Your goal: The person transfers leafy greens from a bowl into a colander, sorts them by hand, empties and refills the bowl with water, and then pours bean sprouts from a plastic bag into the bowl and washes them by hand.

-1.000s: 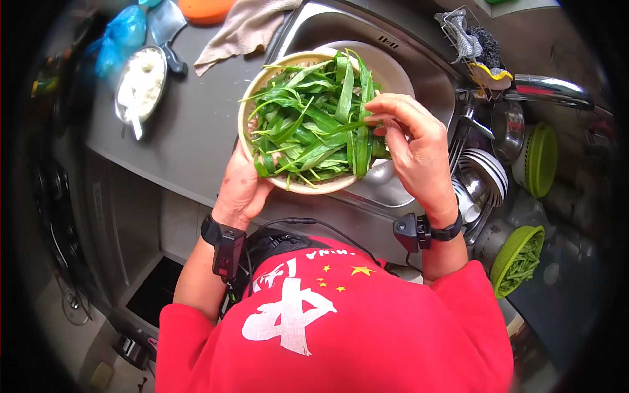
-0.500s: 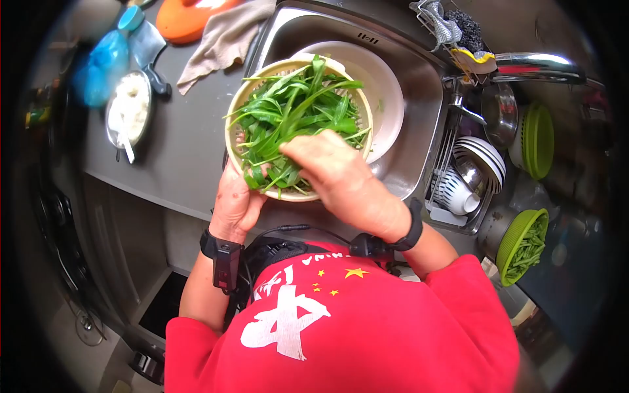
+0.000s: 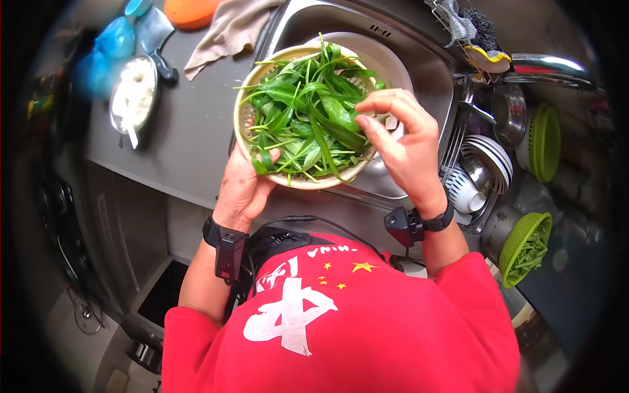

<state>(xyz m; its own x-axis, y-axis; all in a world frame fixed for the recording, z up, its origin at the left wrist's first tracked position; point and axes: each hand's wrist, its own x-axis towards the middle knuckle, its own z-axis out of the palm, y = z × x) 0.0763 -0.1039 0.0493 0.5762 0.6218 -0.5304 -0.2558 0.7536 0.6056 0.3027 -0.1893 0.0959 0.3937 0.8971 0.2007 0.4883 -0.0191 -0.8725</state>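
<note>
leafy greens [image 3: 308,108] in partly hidden basket [image 3: 326,183]

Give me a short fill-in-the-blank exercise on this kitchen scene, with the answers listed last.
1. The left hand holds the basket, and the leaves heaped in it are coloured ____.
2. The strap on the wrist of the right hand is coloured ____.
3. In the picture, the beige cloth lies to the ____ of the sink.
4. The person's shirt is mostly ____.

Missing words: green; black; left; red.
</note>
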